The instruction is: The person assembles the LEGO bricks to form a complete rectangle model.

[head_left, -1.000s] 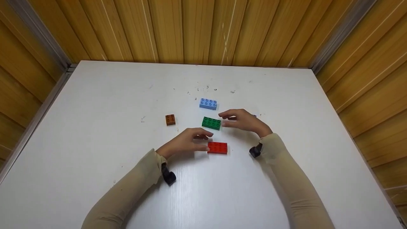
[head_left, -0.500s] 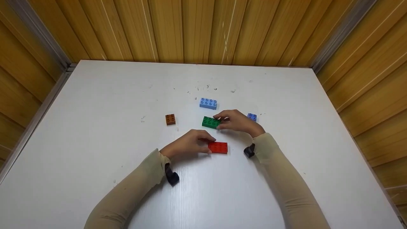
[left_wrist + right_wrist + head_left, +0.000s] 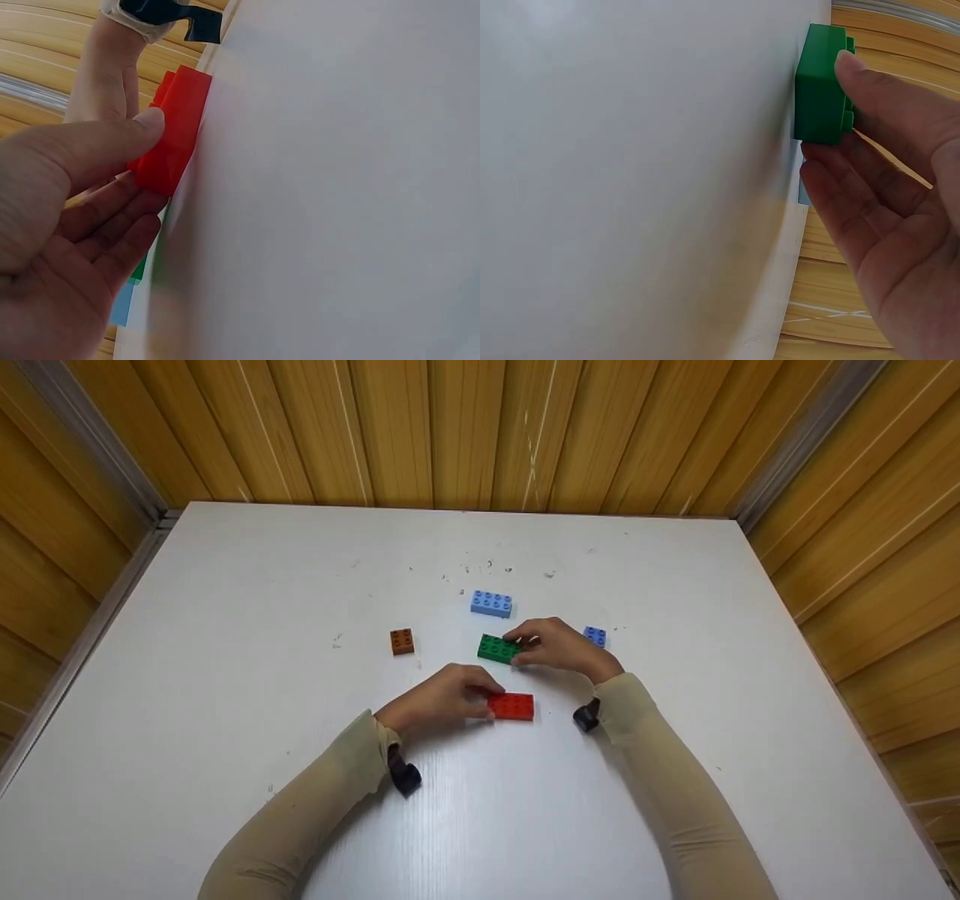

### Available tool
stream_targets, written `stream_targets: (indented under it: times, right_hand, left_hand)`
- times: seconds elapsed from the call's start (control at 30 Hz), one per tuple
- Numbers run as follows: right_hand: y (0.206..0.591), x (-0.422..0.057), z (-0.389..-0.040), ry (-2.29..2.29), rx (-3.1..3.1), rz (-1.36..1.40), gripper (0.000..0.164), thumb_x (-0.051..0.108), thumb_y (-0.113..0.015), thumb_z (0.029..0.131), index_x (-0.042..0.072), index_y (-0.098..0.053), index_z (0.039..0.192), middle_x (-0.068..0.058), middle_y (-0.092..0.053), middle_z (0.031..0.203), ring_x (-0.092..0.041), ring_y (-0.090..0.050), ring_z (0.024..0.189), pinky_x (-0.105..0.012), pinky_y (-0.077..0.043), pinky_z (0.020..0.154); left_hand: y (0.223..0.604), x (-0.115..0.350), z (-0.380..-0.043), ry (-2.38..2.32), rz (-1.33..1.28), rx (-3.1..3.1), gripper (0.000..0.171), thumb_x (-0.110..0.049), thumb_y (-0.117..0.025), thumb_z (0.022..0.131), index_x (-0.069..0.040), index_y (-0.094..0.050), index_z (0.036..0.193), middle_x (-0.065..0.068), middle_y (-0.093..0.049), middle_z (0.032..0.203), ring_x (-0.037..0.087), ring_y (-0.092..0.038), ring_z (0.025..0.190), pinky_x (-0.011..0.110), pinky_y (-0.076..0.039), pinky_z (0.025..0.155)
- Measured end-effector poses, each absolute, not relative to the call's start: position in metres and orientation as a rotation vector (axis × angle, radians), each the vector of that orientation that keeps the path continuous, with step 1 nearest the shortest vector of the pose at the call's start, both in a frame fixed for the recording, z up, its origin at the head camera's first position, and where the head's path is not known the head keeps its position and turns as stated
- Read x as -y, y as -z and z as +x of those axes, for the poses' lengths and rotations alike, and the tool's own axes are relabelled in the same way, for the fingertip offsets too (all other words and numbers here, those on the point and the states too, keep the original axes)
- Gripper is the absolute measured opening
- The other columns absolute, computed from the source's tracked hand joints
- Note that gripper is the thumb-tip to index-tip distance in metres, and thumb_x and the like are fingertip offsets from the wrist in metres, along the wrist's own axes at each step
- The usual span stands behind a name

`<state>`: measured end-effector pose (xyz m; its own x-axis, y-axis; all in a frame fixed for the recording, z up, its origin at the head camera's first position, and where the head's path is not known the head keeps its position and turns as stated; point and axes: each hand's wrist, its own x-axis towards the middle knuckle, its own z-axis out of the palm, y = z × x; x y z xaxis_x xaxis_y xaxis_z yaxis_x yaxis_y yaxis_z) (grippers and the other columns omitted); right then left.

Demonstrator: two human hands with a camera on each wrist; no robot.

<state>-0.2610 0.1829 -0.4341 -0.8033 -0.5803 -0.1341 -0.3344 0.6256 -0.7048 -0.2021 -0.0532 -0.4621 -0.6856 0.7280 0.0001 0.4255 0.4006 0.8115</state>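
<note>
My left hand (image 3: 442, 696) pinches the left end of a red toy building brick (image 3: 513, 706) between thumb and fingers, near the middle of the table. In the left wrist view the thumb lies on the side of the red brick (image 3: 177, 131), its studs facing away from the tabletop. Farther back, my right hand (image 3: 564, 648) grips the right end of a green eight-stud brick (image 3: 495, 648). Seen from the right wrist, thumb and fingers hold opposite sides of the green brick (image 3: 822, 86), which sits close over the table.
A light blue brick (image 3: 491, 604) lies behind the green one. To the left is a small brown brick (image 3: 402, 642); a small blue brick (image 3: 595, 637) lies just past my right hand. The white table (image 3: 262, 585) meets wood-panelled walls (image 3: 465, 435) at the back.
Both hands have closed in: the right moved left onto the green brick, the left moved slightly right onto the red one. The red brick has shifted a little left. The small blue brick has come into view.
</note>
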Motion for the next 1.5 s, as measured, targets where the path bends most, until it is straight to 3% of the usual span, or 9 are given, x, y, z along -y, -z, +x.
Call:
stream_targets:
  times: [1.5]
  right_hand:
    - [0.43,-0.2,-0.26,0.9,-2.46,-0.805,0.037,0.008,-0.072,0.084,0.005,-0.067,0.121,-0.013,-0.066,0.122,-0.027,-0.062,0.109,-0.042,-0.049,0.099]
  left_hand:
    - [0.453,0.077,-0.215,-1.111,0.877,-2.361,0.034,-0.013,-0.074,0.084,-0.009,-0.069,0.118,0.004,-0.068,0.115,0.019,-0.06,0.106,0.035,-0.048,0.098]
